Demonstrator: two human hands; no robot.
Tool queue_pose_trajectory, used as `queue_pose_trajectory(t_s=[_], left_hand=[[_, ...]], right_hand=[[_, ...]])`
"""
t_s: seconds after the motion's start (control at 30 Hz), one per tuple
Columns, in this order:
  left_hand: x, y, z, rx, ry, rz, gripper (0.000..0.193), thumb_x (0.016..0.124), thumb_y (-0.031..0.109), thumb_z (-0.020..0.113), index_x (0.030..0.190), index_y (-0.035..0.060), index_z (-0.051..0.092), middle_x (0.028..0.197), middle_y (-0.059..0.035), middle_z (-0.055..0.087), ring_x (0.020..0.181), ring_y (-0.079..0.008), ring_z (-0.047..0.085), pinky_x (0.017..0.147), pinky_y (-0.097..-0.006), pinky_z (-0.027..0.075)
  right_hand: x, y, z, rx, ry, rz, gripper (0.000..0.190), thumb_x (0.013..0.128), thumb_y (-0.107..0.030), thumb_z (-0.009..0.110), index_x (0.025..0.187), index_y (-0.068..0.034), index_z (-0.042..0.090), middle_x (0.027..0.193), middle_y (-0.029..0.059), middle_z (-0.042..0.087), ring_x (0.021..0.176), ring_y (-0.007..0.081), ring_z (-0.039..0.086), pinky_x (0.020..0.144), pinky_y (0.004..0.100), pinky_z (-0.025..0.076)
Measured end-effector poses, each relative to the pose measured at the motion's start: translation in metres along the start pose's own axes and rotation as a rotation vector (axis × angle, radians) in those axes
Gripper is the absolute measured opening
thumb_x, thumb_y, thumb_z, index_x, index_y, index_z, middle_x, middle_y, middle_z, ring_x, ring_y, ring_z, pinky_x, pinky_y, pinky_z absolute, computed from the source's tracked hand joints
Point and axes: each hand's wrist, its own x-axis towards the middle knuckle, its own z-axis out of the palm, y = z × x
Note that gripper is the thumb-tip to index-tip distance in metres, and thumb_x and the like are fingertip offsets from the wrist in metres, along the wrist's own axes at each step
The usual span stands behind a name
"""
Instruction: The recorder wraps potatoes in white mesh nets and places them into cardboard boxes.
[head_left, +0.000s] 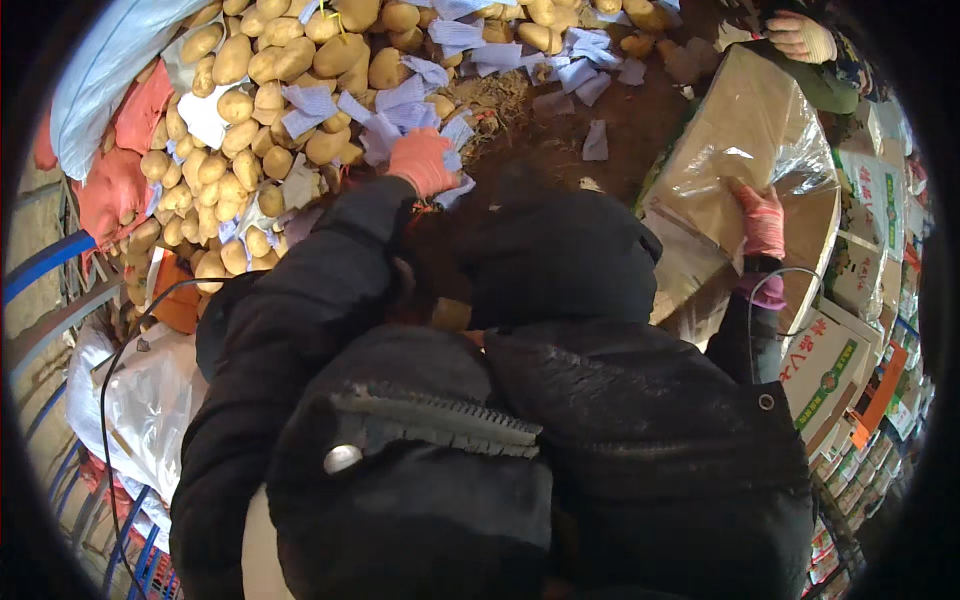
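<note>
My left hand (424, 161), in a coral knit glove, reaches down among lavender ribbed wrappers (405, 109) at the edge of a heap of potatoes (225, 180). A wrapper shows by its fingers, but whether they grip it is hidden. My right hand (757, 214), in a similar glove, rests on the clear plastic film (750, 120) over a cardboard box (694, 259) on the right. Its fingers are extended and hold nothing that I can see. Whether the wrappers are paper or foam is unclear.
Another person's gloved hand (802, 36) is at the upper right. Printed cartons (825, 360) line the right side. On the left are red mesh sacks (112, 195), a blue metal rail (49, 264) and a black cable (105, 420). Loose wrappers (595, 141) lie on the brown ground.
</note>
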Motion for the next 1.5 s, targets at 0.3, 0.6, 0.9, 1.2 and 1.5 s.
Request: queue_pose_trajectory(t_s=[0.3,0.6,0.9,1.2,1.5], left_hand=[[0.029,-0.024,-0.001,-0.715,0.279,-0.239,0.031,0.082,0.028,0.073,0.100,0.0033,0.072,0.097,-0.0135,0.070,0.092,-0.0342,0.065,0.086,-0.0400,0.049],[-0.019,0.043,-0.103,-1.330,0.133,-0.092,0.029,0.100,0.022,0.058,0.120,0.0014,0.062,0.100,-0.0004,0.061,0.090,-0.0105,0.049,0.084,-0.0280,0.044],[0.003,0.034,-0.052,-1.764,0.105,-0.144,0.037,0.100,0.022,0.056,0.131,0.0016,0.055,0.117,-0.0008,0.062,0.108,-0.0100,0.054,0.095,-0.0250,0.044],[0.065,-0.041,-0.100,-0.739,0.128,-0.035,0.044,0.096,0.030,0.062,0.121,-0.0065,0.059,0.107,-0.0063,0.066,0.099,-0.0163,0.056,0.089,-0.0319,0.046],[0.080,-0.025,-0.085,-1.017,0.124,-0.028,0.042,0.095,0.030,0.061,0.121,-0.0036,0.061,0.105,-0.0023,0.064,0.095,-0.0110,0.056,0.084,-0.0275,0.046]], right_hand=[[-0.078,-0.202,0.118,0.149,-0.291,-0.807,0.040,0.088,-0.009,0.068,0.127,-0.004,0.062,0.117,0.0143,0.066,0.110,0.0221,0.061,0.096,0.0318,0.047],[-0.028,-0.173,0.297,0.049,-0.528,-1.291,0.040,0.078,-0.012,0.076,0.116,-0.006,0.065,0.117,0.0153,0.060,0.102,0.0332,0.062,0.085,0.0390,0.052],[-0.039,-0.162,0.308,0.016,-0.493,-1.088,0.024,0.081,-0.007,0.071,0.104,-0.006,0.066,0.103,0.0131,0.063,0.093,0.0320,0.063,0.080,0.0353,0.051],[-0.032,-0.131,0.317,0.154,-0.800,-0.514,0.034,0.082,-0.012,0.073,0.112,-0.003,0.063,0.079,0.0049,0.064,0.074,0.0138,0.061,0.069,0.0296,0.051],[-0.018,-0.160,0.329,0.376,-0.376,-0.626,0.055,0.080,-0.024,0.079,0.127,-0.003,0.059,0.118,0.0142,0.064,0.099,0.0245,0.062,0.086,0.0361,0.052]])
